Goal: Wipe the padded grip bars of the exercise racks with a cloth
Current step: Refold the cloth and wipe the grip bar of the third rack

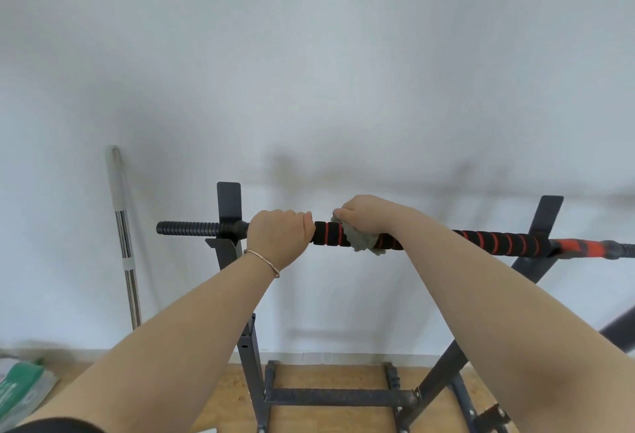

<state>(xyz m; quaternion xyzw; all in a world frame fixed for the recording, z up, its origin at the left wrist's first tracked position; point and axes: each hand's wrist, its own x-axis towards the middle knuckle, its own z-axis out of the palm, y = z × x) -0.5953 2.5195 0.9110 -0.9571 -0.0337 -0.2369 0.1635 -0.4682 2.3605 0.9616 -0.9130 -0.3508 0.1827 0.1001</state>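
A long bar with black padding and red spiral stripes [494,243] lies horizontally across the two cradles of a dark metal rack [229,202]. My left hand [280,238] is wrapped around the bar's left part, just right of the left cradle. A crumpled grey cloth [362,241] is pressed onto the padding by my right hand [369,214], a short gap to the right of my left hand. The bar's ribbed black end [187,228] sticks out past the left cradle.
A white wall stands close behind the rack. A steel pole [124,236] leans against it at the left. The rack's base frame [336,396] rests on a wooden floor. A green and white bag [20,395] lies at the lower left.
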